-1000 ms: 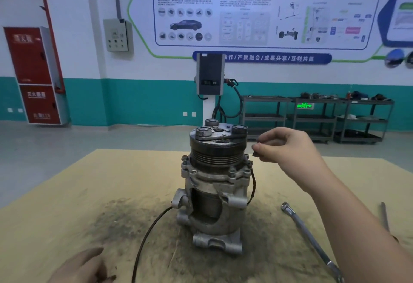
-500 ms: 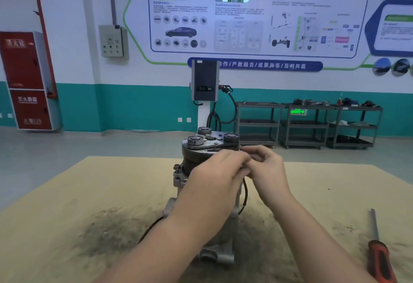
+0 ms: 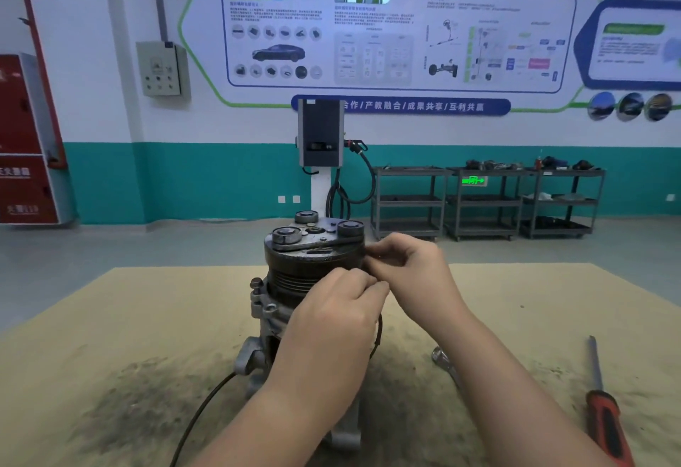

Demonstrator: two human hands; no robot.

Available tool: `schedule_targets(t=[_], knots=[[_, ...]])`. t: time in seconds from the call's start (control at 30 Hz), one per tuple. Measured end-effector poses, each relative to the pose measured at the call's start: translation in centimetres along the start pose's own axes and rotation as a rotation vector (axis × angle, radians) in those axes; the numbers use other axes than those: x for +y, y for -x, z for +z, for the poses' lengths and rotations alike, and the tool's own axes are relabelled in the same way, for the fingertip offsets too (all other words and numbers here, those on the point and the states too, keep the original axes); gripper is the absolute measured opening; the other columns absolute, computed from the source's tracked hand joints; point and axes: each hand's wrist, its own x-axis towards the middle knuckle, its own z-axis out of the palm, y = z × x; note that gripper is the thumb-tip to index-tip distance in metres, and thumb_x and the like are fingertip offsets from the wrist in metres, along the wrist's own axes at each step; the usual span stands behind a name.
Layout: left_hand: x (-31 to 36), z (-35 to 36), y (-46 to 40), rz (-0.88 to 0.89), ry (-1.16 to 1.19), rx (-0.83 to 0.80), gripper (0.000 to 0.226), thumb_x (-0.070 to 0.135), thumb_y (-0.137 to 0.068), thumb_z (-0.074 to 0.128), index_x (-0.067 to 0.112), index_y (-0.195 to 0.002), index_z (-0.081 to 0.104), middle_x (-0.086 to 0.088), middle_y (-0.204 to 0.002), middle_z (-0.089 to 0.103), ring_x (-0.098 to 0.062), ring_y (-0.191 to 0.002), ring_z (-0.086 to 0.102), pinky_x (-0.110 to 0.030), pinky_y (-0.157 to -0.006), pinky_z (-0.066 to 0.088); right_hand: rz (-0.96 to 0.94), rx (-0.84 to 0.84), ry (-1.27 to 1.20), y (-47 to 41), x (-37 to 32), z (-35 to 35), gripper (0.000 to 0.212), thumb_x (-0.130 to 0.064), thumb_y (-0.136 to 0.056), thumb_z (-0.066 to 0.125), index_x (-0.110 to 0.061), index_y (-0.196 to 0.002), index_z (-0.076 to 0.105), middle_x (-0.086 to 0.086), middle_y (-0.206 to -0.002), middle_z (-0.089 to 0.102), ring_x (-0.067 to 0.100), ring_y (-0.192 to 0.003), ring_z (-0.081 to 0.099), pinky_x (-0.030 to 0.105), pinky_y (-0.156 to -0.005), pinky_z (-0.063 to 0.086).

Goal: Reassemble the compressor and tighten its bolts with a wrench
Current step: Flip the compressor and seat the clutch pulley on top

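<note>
Bare hands (image 3: 342, 322), forearms (image 3: 497, 374); no gloves/sleeves visible.

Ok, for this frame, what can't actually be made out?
Head view only:
- What the right hand and left hand pinch: too small, covered by fingertips.
- Compressor right side: behind both hands.
- Wrench: mostly behind the right forearm.
- Screwdriver: handle end cut off by the bottom edge.

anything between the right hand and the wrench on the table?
Nothing visible does. The wrench lies on the table right of the compressor, partly hidden under the forearm; the right hand is up at the compressor.
</note>
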Motion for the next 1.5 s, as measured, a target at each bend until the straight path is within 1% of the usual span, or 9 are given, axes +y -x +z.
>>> schedule_targets(t=[0.13, 0.3, 0.47, 0.77, 1.0, 1.13, 1.23, 1.37, 1.5], knots=[[-0.2, -0.6, -0.1, 0.092, -0.046, -0.085, 0.03, 0.012, -0.077, 0.043, 0.008, -0.077, 0.072, -0.001, -0.077, 0.066, -0.021, -0.074, 0.057, -0.034, -0.061, 0.052, -0.015, -0.09, 0.119, -0.1, 0.0, -0.6, 0.017, -0.022, -0.084, 0.073, -0.033, -0.072, 0.067, -0.016, -0.08, 0.071, -0.004, -0.082, 0.064, 0.021, -0.078, 0.05], [-0.1, -1.2, -0.4, 0.117, -0.04, -0.028, 0.032, 0.011, -0.079, 0.043, 0.006, -0.081, 0.074, -0.001, -0.082, 0.069, -0.017, -0.084, 0.042, -0.028, -0.072, 0.045, 0.073, -0.21, 0.051, 0.1, -1.1, -1.7, 0.015, -0.029, -0.092, 0.064, -0.019, -0.086, 0.074, -0.01, -0.08, 0.073, 0.003, -0.079, 0.066, 0.041, -0.084, 0.056], [-1.2, -1.8, -0.7, 0.071, -0.05, 0.106, 0.023, 0.007, -0.081, 0.057, 0.003, -0.094, 0.075, -0.003, -0.091, 0.073, -0.018, -0.085, 0.043, -0.023, -0.077, 0.038, 0.088, -0.196, 0.054, 0.1, -2.1, -2.4, 0.013, -0.031, -0.091, 0.062, -0.036, -0.102, 0.068, -0.016, -0.092, 0.071, 0.006, -0.086, 0.068, 0.04, -0.078, 0.059], [-1.8, -0.9, -1.0, 0.165, -0.112, -0.066, 0.011, 0.004, -0.067, 0.069, 0.01, -0.076, 0.073, 0.003, -0.078, 0.072, -0.014, -0.08, 0.04, -0.03, -0.069, 0.038, 0.121, -0.19, 0.235, 0.2, -3.2, -4.9, 0.011, -0.039, -0.09, 0.061, -0.035, -0.097, 0.068, -0.014, -0.093, 0.068, 0.005, -0.09, 0.063, 0.038, -0.086, 0.057], [-2.6, -0.6, 0.1, 0.242, -0.083, -0.043, 0.037, 0.012, -0.083, 0.049, 0.006, -0.108, 0.075, -0.001, -0.11, 0.074, -0.015, -0.09, 0.049, -0.027, -0.08, 0.043, 0.58, -0.459, 0.72, 1.4, -2.2, -7.4, 0.026, -0.028, -0.09, 0.064, -0.005, -0.081, 0.059, 0.006, -0.07, 0.065, 0.014, -0.05, 0.058, 0.019, -0.044, 0.047], [-3.1, -0.6, 1.9, 0.277, -0.135, 0.097, 0.037, 0.019, -0.087, 0.06, 0.013, -0.123, 0.07, 0.0, -0.134, 0.062, -0.018, -0.107, 0.052, -0.033, -0.092, 0.043, 0.796, -0.692, 0.905, 2.5, -0.5, -6.5, 0.039, -0.039, -0.096, 0.054, -0.003, -0.081, 0.055, 0.007, -0.068, 0.057, 0.019, -0.052, 0.057, 0.029, -0.062, 0.052], [-3.0, -0.7, 2.8, -0.017, -0.12, 0.178, 0.076, 0.059, -0.076, 0.06, 0.021, -0.141, 0.047, -0.011, -0.146, 0.045, -0.031, -0.12, 0.044, -0.037, -0.108, 0.029, 0.78, -0.874, 1.063, 2.8, 0.4, -6.3, 0.034, -0.034, -0.1, 0.048, -0.009, -0.076, 0.05, 0.008, -0.077, 0.064, 0.023, -0.086, 0.07, 0.029, -0.08, 0.052], [-3.4, -0.5, 2.1, -0.652, 0.232, 0.025, 0.149, 0.085, -0.033, 0.068, 0.017, -0.154, 0.012, -0.019, -0.159, 0.016, -0.029, -0.146, 0.017, -0.038, -0.118, 0.012, 0.708, -0.896, 1.176, 3.0, 1.8, -6.6, 0.036, -0.032, -0.092, 0.057, -0.015, -0.063, 0.045, 0.002, -0.062, 0.056, 0.011, -0.048, 0.047, 0.02, -0.042, 0.038], [-4.4, -0.4, 2.4, -0.649, 0.325, -0.067, 0.149, 0.074, -0.034, 0.07, 0.019, -0.157, 0.003, -0.011, -0.153, 0.028, -0.022, -0.142, 0.026, -0.041, -0.12, 0.023, 0.741, -0.846, 1.164, 2.9, 3.1, -6.6, 0.035, -0.033, -0.088, 0.063, -0.014, -0.061, 0.051, -0.004, -0.056, 0.051, 0.009, -0.041, 0.045, 0.019, -0.039, 0.037]])
